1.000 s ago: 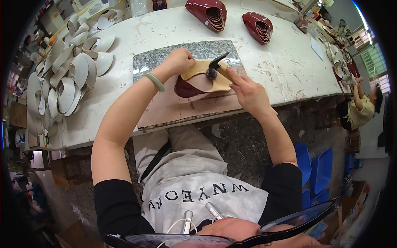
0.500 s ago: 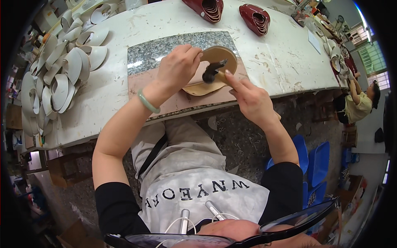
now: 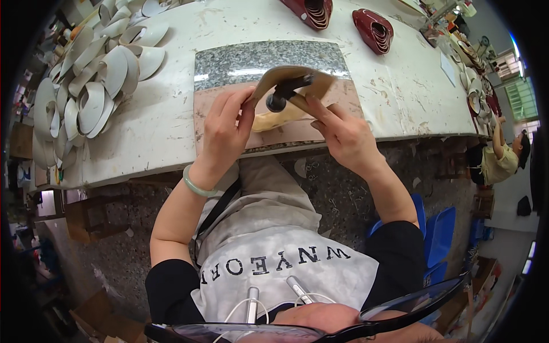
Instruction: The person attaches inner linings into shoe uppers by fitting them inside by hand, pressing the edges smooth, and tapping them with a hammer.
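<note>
My left hand point(image 3: 226, 126) pinches the left edge of a tan, curved shoe upper piece point(image 3: 323, 86), which arches up off the work surface. A hammer point(image 3: 280, 97) with a dark head and a wooden handle is in my right hand point(image 3: 347, 137), its head just in front of the arched piece. My right fingertips are close to the piece's right part; whether they touch it I cannot tell. The piece's pale yellow lower edge point(image 3: 274, 120) shows beneath the hammer. Under it all lies a speckled grey stone slab point(image 3: 263, 54) with a pinkish-brown sheet point(image 3: 207, 108) over its near part.
A heap of white curved shoe pieces point(image 3: 91, 86) covers the left of the white table point(image 3: 171, 143). Two dark red nested bundles point(image 3: 373, 31) stand at the far side. Blue plastic stools point(image 3: 440, 231) are on the right, and another person point(image 3: 503, 157) works beyond.
My left hand has come down and turned at the piece's left edge. The piece has gone from lying flatter to arching upward. The hammer head has shifted slightly. The view has moved a little.
</note>
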The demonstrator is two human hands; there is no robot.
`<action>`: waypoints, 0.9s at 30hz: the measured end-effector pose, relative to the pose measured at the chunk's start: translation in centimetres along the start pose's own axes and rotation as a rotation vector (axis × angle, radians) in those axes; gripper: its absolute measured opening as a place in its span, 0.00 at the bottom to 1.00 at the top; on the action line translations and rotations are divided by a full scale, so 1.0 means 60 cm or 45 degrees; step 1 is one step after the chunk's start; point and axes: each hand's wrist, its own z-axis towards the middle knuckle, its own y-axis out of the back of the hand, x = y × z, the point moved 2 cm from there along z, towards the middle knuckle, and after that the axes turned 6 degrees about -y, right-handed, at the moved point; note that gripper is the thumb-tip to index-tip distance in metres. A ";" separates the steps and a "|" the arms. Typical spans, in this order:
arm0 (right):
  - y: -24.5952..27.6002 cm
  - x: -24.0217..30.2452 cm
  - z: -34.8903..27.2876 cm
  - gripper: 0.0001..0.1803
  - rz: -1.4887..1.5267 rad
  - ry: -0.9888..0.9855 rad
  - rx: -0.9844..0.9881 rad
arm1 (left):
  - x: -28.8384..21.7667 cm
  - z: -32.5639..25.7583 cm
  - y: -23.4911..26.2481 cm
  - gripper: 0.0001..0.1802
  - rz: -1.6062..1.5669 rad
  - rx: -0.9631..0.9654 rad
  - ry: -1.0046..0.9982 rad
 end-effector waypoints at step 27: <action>-0.054 0.069 0.063 0.31 0.074 0.191 0.124 | 0.040 -0.132 0.078 0.23 0.648 -0.072 0.458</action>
